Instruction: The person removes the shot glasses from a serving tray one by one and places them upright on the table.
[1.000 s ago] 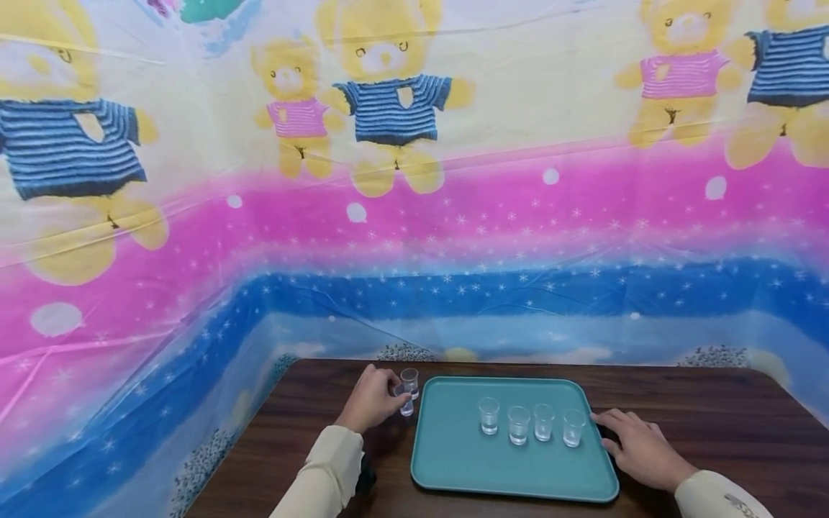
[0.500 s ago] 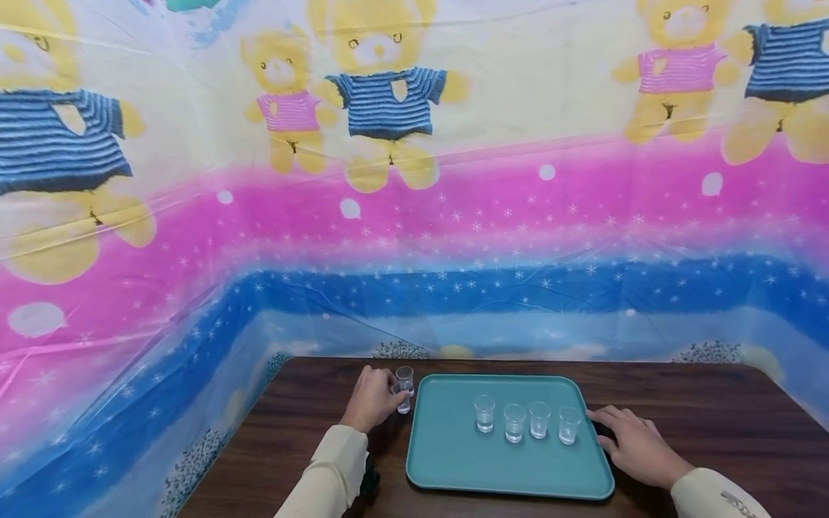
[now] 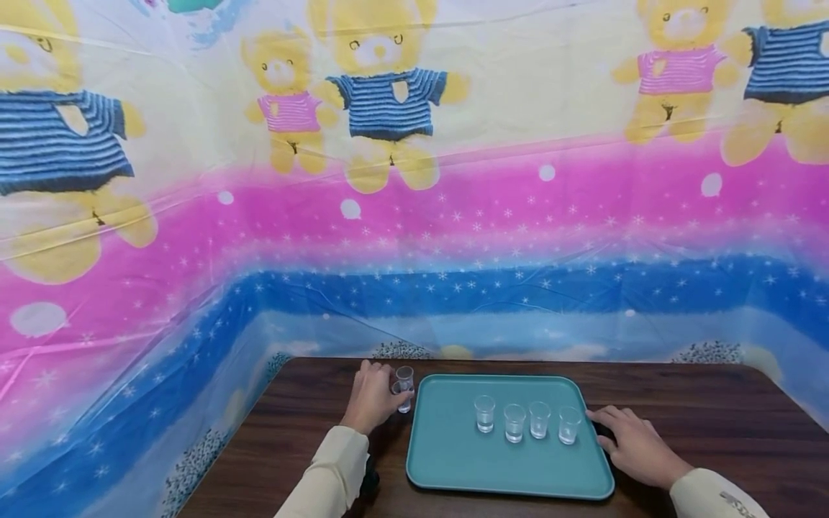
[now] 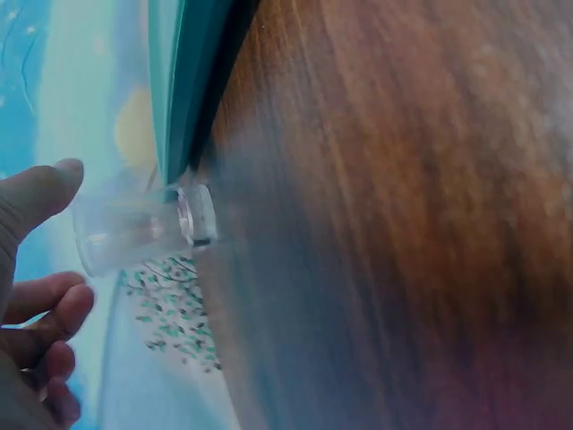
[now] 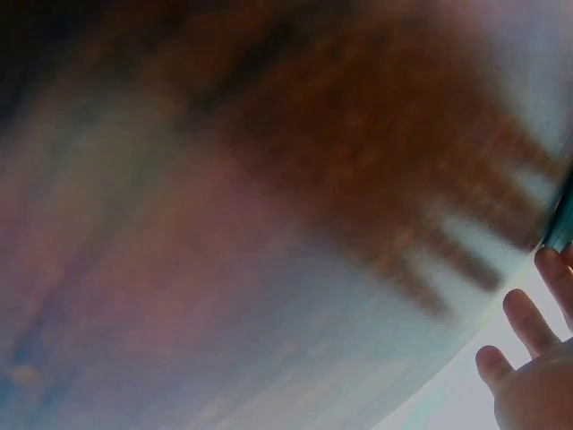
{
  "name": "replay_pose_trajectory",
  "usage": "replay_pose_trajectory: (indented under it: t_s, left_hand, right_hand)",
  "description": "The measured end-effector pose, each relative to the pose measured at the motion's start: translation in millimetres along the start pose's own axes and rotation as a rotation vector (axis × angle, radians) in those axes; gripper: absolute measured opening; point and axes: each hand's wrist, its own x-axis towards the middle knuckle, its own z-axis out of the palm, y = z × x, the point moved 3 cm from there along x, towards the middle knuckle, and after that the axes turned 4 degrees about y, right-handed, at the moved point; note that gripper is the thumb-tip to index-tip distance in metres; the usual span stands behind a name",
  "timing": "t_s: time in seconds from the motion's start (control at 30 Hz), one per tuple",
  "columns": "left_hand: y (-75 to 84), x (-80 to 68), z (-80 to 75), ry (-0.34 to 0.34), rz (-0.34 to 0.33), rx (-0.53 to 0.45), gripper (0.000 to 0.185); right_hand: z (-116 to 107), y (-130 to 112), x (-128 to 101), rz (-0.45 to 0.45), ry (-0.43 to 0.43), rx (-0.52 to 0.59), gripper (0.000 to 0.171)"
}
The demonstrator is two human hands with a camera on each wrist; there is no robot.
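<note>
At the tray's left side, my left hand (image 3: pixel 373 397) has thumb and fingers spread around a small clear shot glass (image 4: pixel 134 228) standing upright on the table. The left wrist view shows gaps between the fingertips and its rim. A second clear glass (image 3: pixel 404 374) appears just behind it in the head view, partly overlapped. On the green tray (image 3: pixel 466 467) stand several more small glasses (image 3: pixel 514 423), with what looks like clear liquid low inside. My right hand (image 3: pixel 637 442) lies beside the tray's right edge, fingertips touching or very near the rim.
The dark wooden table (image 3: pixel 706 403) extends on both sides of the tray. A bear-printed cloth (image 3: pixel 492 216) hangs behind the table and along its left. Something small and black (image 3: pixel 370 478) sits under the left wrist.
The left hand's thumb and fingers have loosened from the glass beside the tray, which stays standing. The view shifted slightly early on. The right hand and the tray glasses have kept their places.
</note>
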Motion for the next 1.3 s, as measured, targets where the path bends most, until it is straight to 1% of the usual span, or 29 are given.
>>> replay_pose_trajectory:
  t_s: [0.07,0.1,0.13,0.17,0.2,0.27,0.33,0.4,0.47,0.53,0.63,0.7,0.83,1.0,1.1,1.3]
  left_hand:
    - [6.5,-0.3,-1.3,0.049,0.062,0.006,0.042]
    - [10.8,-0.4,-1.8,0.061,0.101,-0.007,0.043]
    - [15.6,-0.3,-1.7,0.063,0.142,-0.029,0.043]
    - [20.5,-0.1,-1.1,0.05,0.181,-0.06,0.043]
    - [25.8,0.0,-0.1,0.023,0.217,-0.087,0.042]
    - [36.8,-0.1,2.4,-0.055,0.277,-0.142,0.042]
    - [47.5,-0.2,5.9,-0.138,0.326,-0.167,0.043]
    - [57.7,0.0,9.1,-0.207,0.362,-0.192,0.044]
    - [66.6,0.7,12.6,-0.249,0.399,-0.2,0.044]
    - [74.1,1.4,15.7,-0.276,0.427,-0.208,0.043]
    - [82.4,1.8,19.3,-0.294,0.445,-0.201,0.042]
    - [86.5,2.2,20.8,-0.303,0.442,-0.197,0.042]
    - [91.8,4.2,23.4,-0.325,0.421,-0.21,0.041]
    - [95.3,6.5,28.0,-0.368,0.392,-0.227,0.04]
    - [96.7,7.1,31.4,-0.372,0.392,-0.221,0.041]
    - [100.9,7.9,35.7,-0.353,0.413,-0.212,0.037]
  right_hand:
    - [1,1,0,0.003,0.004,0.0,0.039]
    - [1,2,0,0.005,0.006,-0.003,0.039]
    - [2,2,0,0.006,0.007,-0.005,0.039]
    - [2,3,0,0.006,0.009,-0.008,0.039]
    - [2,3,0,0.008,0.01,-0.01,0.039]
    - [2,4,0,0.009,0.012,-0.015,0.039]
    - [1,4,-1,0.005,0.011,-0.014,0.039]
    - [0,5,-1,0.005,0.011,-0.013,0.039]
    - [-2,5,-2,0.006,0.013,-0.012,0.038]
    - [-2,6,-2,0.008,0.01,-0.012,0.038]
    - [-1,6,-2,0.017,0.01,-0.013,0.038]
    - [0,5,-2,0.019,0.009,-0.013,0.038]
    - [1,3,0,0.02,0.011,-0.014,0.038]
    - [0,0,1,0.014,0.005,0.01,0.038]
    - [-1,-1,1,0.015,0.002,0.019,0.038]
    - [-2,-2,2,0.018,0.001,0.023,0.038]
